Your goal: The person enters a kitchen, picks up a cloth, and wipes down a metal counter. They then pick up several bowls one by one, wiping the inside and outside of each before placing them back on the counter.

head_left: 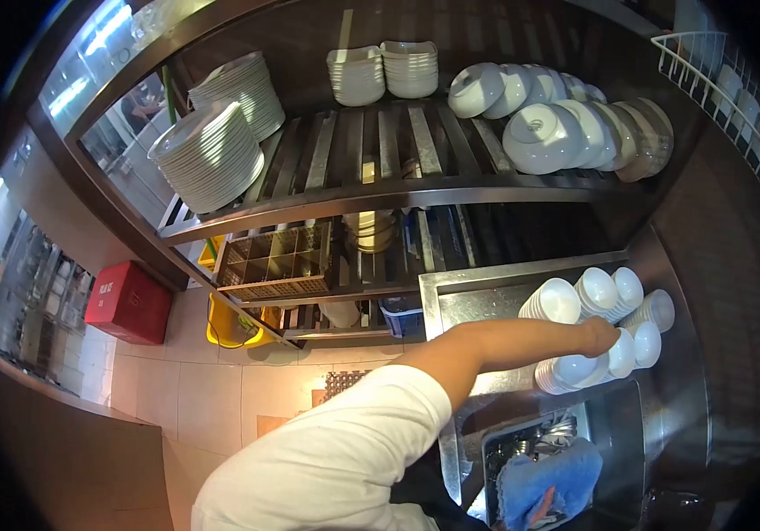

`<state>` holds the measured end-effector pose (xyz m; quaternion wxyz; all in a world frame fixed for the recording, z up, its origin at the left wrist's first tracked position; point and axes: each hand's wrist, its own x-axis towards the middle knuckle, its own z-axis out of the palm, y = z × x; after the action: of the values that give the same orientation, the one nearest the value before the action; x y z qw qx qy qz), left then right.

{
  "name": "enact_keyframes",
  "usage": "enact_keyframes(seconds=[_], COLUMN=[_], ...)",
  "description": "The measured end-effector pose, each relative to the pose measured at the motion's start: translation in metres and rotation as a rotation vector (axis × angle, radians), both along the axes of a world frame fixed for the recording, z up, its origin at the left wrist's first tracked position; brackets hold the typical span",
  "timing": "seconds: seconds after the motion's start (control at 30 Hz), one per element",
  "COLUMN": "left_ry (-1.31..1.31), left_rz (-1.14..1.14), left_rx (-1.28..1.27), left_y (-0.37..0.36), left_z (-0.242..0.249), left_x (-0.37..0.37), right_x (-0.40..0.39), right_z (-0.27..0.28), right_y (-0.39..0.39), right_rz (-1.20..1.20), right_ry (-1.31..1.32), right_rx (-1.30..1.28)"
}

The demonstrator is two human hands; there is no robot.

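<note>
My left hand (602, 337), at the end of a bare forearm and a white sleeve, reaches across to stacks of white bowls on the metal counter. Its fingers curl closed at a white bowl (621, 351) in the front row, partly hiding it. Beside the hand, a larger stack of white bowls (550, 303) lies tipped on its side, openings facing me. Other bowls (647, 343) stand close by on the right. Below, a blue cloth (548, 478) lies over a tray of metal utensils (559, 431), with a reddish-orange piece I cannot make out on it. My right hand does not show.
Stacked plates (207, 155), square bowls (356, 75) and leaning dishes (541, 139) fill the slatted upper shelf (389, 190). Below sits a brown divided rack (275, 259). A red box (129, 303) and yellow bin (231, 325) stand on the floor; a white wire basket (734, 102) hangs right.
</note>
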<state>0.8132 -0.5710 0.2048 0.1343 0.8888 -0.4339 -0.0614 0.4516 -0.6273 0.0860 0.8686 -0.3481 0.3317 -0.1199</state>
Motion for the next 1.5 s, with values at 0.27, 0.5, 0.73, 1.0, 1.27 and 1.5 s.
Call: enact_keyframes(seconds=[0.27, 0.5, 0.73, 1.0, 1.27, 1.5], left_ry=[0.241, 0.757, 1.522, 1.310, 0.966, 0.475], left_rz=[0.183, 0.402, 0.442, 0.486, 0.881, 0.579], left_rx=[-0.533, -0.850, -1.891, -2.453, -2.449, -2.874], left_y=[0.099, 0.223, 0.364, 0.503, 0.565, 0.533], left_z=[0.059, 0.035, -0.018, -0.069, -0.034, -0.033], left_x=[-0.113, -0.232, -0.296, -0.333, -0.369, -0.380], right_x=[0.052, 0.109, 0.156, 0.212, 0.440, 0.622], right_z=[0.080, 0.046, 0.123, 0.173, 0.262, 0.258], right_y=[0.027, 0.079, 0.268, 0.409, 0.434, 0.537], right_rz=[-0.053, 0.802, 0.923, 0.831, 0.420, 0.520], right_ry=[-0.079, -0.448, -0.729, -0.961, -1.177, -1.075], right_rx=[-0.100, 0.301, -0.134, -0.689, -1.434, -1.851])
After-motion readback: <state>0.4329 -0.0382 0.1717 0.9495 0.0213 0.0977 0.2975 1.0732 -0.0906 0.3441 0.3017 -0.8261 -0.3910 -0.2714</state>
